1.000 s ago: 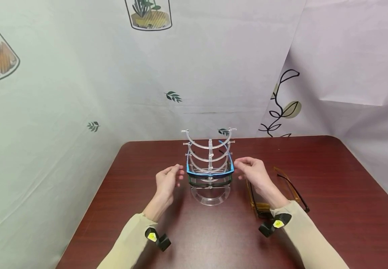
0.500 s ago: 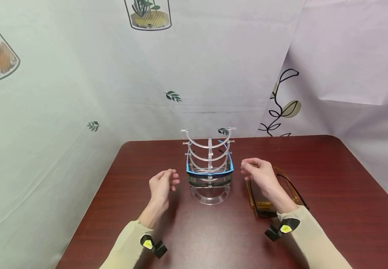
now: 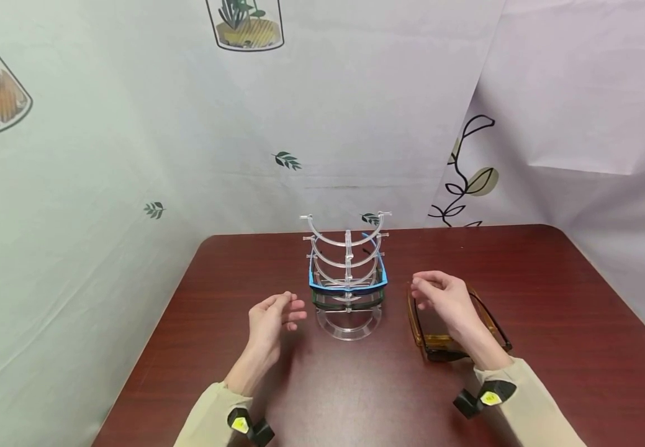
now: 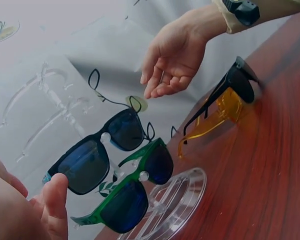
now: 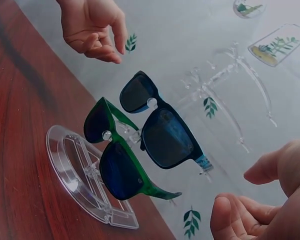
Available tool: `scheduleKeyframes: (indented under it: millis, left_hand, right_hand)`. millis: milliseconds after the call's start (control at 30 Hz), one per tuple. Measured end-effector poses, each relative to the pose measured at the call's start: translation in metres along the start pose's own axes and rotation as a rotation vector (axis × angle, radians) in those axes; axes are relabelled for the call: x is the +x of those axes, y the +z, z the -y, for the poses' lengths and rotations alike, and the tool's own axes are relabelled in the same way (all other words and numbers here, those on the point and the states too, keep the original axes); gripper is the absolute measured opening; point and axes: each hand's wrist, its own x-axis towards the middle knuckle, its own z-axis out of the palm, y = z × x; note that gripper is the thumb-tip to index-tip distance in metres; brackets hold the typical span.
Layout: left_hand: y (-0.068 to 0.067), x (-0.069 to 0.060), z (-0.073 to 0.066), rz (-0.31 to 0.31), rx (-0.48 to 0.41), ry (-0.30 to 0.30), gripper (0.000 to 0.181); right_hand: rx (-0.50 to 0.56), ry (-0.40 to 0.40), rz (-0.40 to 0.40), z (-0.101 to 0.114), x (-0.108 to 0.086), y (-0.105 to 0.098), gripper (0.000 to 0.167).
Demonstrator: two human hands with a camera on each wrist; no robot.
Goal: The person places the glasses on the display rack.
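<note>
A transparent tiered sunglasses rack [image 3: 348, 267] stands mid-table on its round base [image 3: 348, 337]. Dark sunglasses with blue temples [image 4: 85, 167] sit on one lower tier, and green-framed sunglasses [image 4: 125, 205] on the tier beneath; the upper arms carry nothing. To the left of the rack hovers my left hand [image 3: 266, 323], fingers loosely bent, apart from it and holding nothing. My right hand [image 3: 451, 304] hangs in the air right of the rack, also relaxed and bare. Below it lie black sunglasses [image 4: 240, 82] and amber-framed sunglasses [image 4: 230, 105], partly hidden by that hand in the head view.
The dark red wooden table [image 3: 344, 397] reaches back to a pale printed cloth [image 3: 356, 112]. More cloth hangs along the left and right sides. A black wrist camera [image 3: 246, 425] is strapped to each sleeve.
Both hands have drawn away from the blue-templed sunglasses, the left outward and nearer to me, the right outward above the table pair. The rack and all the sunglasses have stayed put.
</note>
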Motion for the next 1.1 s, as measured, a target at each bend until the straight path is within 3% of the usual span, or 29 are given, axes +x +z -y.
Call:
scheduleKeyframes:
  millis: [167,367,500,800,1100]
  left_hand:
    - [0.003,-0.010,0.005,0.075,0.012,-0.012,0.019]
    - [0.009,-0.018,0.019,0.212,0.036,-0.076,0.019]
    - [0.014,-0.024,0.028,0.263,0.044,-0.100,0.020]
    - [0.034,-0.036,0.046,0.343,0.047,-0.128,0.020]
    - [0.051,-0.043,0.059,0.368,0.040,-0.146,0.022]
  right_hand:
    - [0.014,-0.011,0.001,-0.002,-0.005,-0.004,0.036]
    - [0.031,-0.011,-0.020,-0.006,-0.011,-0.012,0.035]
    - [0.026,-0.002,-0.025,-0.009,-0.015,-0.017,0.035]
    - [0.014,-0.012,-0.050,-0.012,-0.024,-0.023,0.035]
    - [-0.022,-0.013,-0.060,-0.017,-0.035,-0.031,0.037]
